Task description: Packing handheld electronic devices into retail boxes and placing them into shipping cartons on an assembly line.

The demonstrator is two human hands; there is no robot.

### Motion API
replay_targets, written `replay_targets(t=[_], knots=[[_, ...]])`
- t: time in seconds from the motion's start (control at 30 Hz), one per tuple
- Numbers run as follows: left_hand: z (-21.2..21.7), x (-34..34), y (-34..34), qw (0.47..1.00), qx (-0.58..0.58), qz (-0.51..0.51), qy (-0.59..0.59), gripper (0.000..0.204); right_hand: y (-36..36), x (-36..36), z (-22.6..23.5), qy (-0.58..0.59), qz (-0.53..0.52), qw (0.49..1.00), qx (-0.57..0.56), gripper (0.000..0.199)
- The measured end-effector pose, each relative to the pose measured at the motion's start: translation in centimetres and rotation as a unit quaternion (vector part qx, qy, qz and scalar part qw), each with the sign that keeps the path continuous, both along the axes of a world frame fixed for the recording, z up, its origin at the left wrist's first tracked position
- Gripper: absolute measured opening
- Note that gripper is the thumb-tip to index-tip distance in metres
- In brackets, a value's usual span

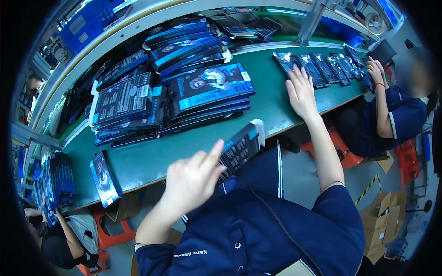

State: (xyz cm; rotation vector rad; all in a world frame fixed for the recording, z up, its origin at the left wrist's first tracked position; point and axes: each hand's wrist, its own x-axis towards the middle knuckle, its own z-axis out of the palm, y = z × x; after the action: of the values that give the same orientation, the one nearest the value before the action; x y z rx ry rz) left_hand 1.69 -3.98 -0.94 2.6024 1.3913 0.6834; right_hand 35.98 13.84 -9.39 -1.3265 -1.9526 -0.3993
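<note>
My left hand [191, 177] holds a dark flat package [241, 146] with a white hang tab, tilted over the near edge of the green table [271, 108]. My right hand [301, 94] reaches out flat with fingers spread, lying on the table next to a row of shiny black foil pouches [317, 66]. Stacks of blue and black printed packages [209, 89] lie on the table just beyond the held package.
More package stacks [124, 103] cover the table's left and back. A single package [105, 178] lies at the near left edge. A seated person in dark blue [396, 117] works at the right, another person [60, 239] at lower left. Orange stools and cardboard boxes [384, 216] stand on the floor.
</note>
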Motion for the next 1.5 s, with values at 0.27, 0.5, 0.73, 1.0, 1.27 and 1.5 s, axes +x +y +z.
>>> replay_targets(t=[0.27, 0.5, 0.73, 1.0, 1.27, 1.5], knots=[[-3.9, 3.1, 3.6, 0.999, -0.002, -0.049, 0.009, 0.053, -3.6, 4.0, -2.7, 0.198, -0.268, 0.943, -0.023, 0.035], [-4.8, 4.8, 4.6, 0.999, -0.015, -0.006, 0.051, 0.075, -9.5, 5.7, -0.1, 0.686, -0.073, 0.664, -0.287, 0.089], [-0.9, 4.1, 3.5, 0.992, -0.108, 0.002, -0.068, 0.092, -15.5, -2.8, 4.4, 0.685, 0.189, 0.669, -0.217, 0.094], [-0.9, 1.5, 2.7, 0.944, 0.091, -0.067, -0.311, 0.098, -13.7, -7.1, 3.8, 0.707, 0.268, 0.503, -0.419, 0.088], [-0.4, -1.1, 1.3, 0.964, 0.039, -0.039, -0.262, 0.116, -13.5, -11.1, 6.7, 0.612, 0.315, 0.700, -0.190, 0.093], [2.0, -2.3, 1.4, 0.990, 0.058, -0.037, -0.120, 0.120, -12.4, -9.6, 12.7, 0.438, 0.364, 0.776, -0.271, 0.089]])
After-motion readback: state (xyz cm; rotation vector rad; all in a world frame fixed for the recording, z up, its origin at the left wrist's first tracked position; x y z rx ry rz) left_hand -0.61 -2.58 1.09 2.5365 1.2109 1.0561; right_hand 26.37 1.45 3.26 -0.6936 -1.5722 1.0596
